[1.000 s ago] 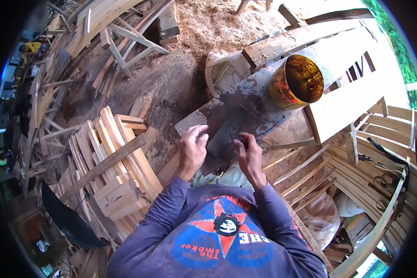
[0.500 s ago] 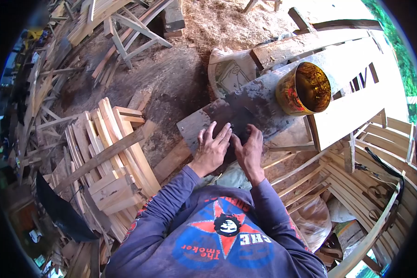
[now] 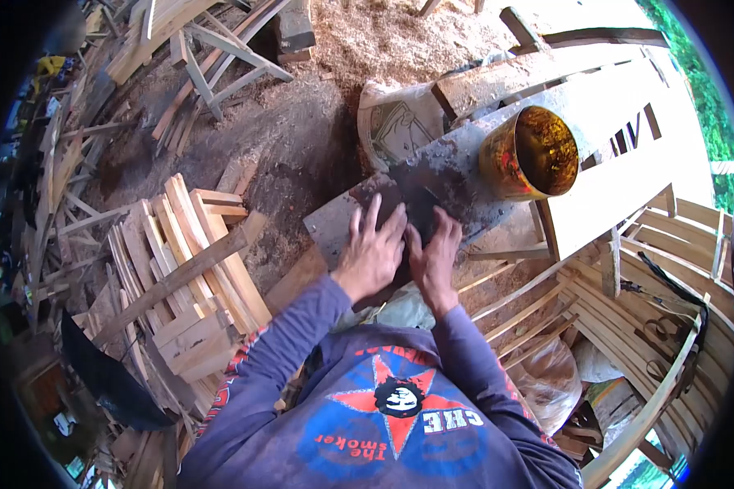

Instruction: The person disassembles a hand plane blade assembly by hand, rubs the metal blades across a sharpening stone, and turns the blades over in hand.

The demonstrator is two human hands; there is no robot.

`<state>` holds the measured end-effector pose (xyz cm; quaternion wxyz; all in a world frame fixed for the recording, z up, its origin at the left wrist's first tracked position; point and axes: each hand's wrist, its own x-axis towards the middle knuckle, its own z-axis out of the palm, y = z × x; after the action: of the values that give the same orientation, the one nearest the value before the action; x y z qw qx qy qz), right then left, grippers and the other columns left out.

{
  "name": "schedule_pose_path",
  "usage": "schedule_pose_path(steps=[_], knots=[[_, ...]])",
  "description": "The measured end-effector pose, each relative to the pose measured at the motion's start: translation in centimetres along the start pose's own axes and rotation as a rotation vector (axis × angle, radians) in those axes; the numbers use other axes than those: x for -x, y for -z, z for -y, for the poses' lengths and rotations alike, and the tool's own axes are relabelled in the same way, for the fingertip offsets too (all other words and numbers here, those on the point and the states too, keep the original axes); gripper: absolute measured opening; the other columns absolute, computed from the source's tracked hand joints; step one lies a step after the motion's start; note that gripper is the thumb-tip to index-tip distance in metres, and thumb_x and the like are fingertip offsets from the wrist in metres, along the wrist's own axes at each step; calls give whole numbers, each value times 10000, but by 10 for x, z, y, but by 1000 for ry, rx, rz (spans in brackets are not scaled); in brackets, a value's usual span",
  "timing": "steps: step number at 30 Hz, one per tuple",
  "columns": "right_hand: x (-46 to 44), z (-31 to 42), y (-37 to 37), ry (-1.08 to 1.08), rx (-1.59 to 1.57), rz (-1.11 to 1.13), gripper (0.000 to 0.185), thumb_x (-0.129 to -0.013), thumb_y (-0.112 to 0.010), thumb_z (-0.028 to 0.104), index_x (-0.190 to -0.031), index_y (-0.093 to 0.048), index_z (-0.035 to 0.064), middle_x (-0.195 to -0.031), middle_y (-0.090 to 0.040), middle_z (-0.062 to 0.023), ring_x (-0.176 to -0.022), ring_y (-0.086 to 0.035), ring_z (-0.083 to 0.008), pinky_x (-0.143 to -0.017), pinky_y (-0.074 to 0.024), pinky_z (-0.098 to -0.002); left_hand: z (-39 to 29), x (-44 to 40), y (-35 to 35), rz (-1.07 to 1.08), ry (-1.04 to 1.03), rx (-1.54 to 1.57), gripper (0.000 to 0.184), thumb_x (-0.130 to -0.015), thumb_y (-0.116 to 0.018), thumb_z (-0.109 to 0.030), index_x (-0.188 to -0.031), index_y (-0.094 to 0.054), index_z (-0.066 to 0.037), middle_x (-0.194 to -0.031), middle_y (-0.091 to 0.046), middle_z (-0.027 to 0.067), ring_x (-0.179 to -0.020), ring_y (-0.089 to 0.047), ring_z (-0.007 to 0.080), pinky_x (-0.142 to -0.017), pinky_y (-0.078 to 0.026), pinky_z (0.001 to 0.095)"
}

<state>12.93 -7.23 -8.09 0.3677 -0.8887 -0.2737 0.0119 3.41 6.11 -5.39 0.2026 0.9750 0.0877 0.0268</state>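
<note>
A board (image 3: 326, 222) lies in front of me, its top smeared with dark, wet-looking stuff. My left hand (image 3: 373, 254) rests palm down over the near part of that smear, fingers stretched and spread. Close beside it is my right hand (image 3: 435, 262), thumb and fingers apart and slightly bent, also at the dark patch. The thumb side of each hand faces the other, with a narrow gap between them. Whether any dark lump lies under the fingers cannot be made out. Farther right on the same board stands a yellow-and-red stained can (image 3: 499, 159), its mouth tilted towards me in view.
Stacked wooden slats (image 3: 189, 236) stand to my left, with a black sheet-like piece (image 3: 110, 379) nearby. Wooden frames and slats (image 3: 607, 342) fill the right side. A printed sack (image 3: 400, 122) sits behind the board. Sawdust (image 3: 383, 37) covers the ground beyond.
The left hand's fingers have spread and reach slightly farther forward. My right hand has shifted a little forward. The whole view has moved slightly; the can stays on the board.
</note>
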Motion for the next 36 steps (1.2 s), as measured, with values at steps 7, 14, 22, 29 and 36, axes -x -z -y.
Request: schedule_pose_path(steps=[7, 14, 22, 29, 36], knots=[[-29, -8, -13, 61, 43, -122, 665, -883, -782, 244, -1418, -454, 23, -1309, -537, -239, -1239, -479, -416, -1078, -377, -524, 14, -39, -1, -82, -28, -38, 515, -981, -517, -230, -1438, -555, 4, -1630, -403, 128, -1521, -233, 488, -1179, -205, 695], [-16, -20, -13, 56, 61, -116, 656, -875, -782, 301, -1404, -490, 46, -1294, -541, -247, -1243, -482, -434, -1069, -381, -536, 4, -19, -7, -2, -75, -40, 571, -957, -531, -247, -1481, -531, -18, -1644, -375, 140, -1535, -205, 497, -1192, -185, 708], [-12, -24, -12, 25, 83, -124, 664, -888, -762, 323, -1433, -474, 75, -1301, -557, -234, -1233, -499, -423, -1081, -360, -565, 1, -26, 3, 20, -150, -51, 597, -928, -557, -258, -1457, -544, 18, -1604, -428, 167, -1534, -217, 500, -1197, -191, 710], [-7, -27, -9, 38, 110, -140, 575, -959, -678, 309, -1435, -474, 60, -1297, -557, -227, -1227, -504, -411, -1028, -394, -528, 3, -20, 3, 59, -175, -127, 554, -951, -524, -236, -1460, -547, -18, -1634, -401, 135, -1537, -216, 469, -1170, -229, 697], [-28, -14, -6, -61, 51, -129, 582, -926, -716, 304, -1410, -496, 67, -1290, -551, -246, -1215, -503, -453, -1038, -383, -559, 10, -44, 2, 31, -205, -120, 566, -954, -522, -227, -1472, -536, 1, -1646, -382, 144, -1549, -192, 466, -1184, -196, 696]])
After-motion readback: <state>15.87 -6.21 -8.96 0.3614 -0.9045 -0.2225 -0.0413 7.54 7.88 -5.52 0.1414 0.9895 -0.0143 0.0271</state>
